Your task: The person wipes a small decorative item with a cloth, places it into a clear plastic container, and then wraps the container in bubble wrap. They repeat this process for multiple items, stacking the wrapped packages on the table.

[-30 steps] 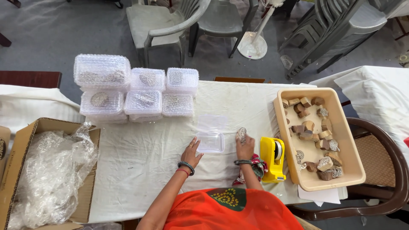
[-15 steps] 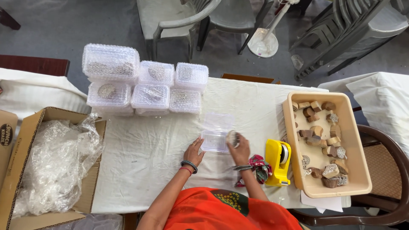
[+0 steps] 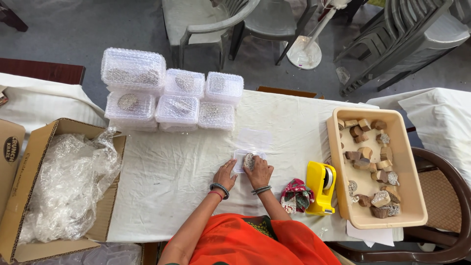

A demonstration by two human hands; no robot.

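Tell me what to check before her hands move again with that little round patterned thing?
1. Round patterned piece sits over the small clear box: ok.
2. Box lid open, lying back: ok.
3. Left hand steadying the box edge: ok.
4. Right hand gripping the piece: ok.
5. Piece fully seated inside: cannot tell.
6. Yellow tape dispenser close by: ok.

Patterned round block (image 3: 249, 160), perhaps inside open clear box (image 3: 250, 147)
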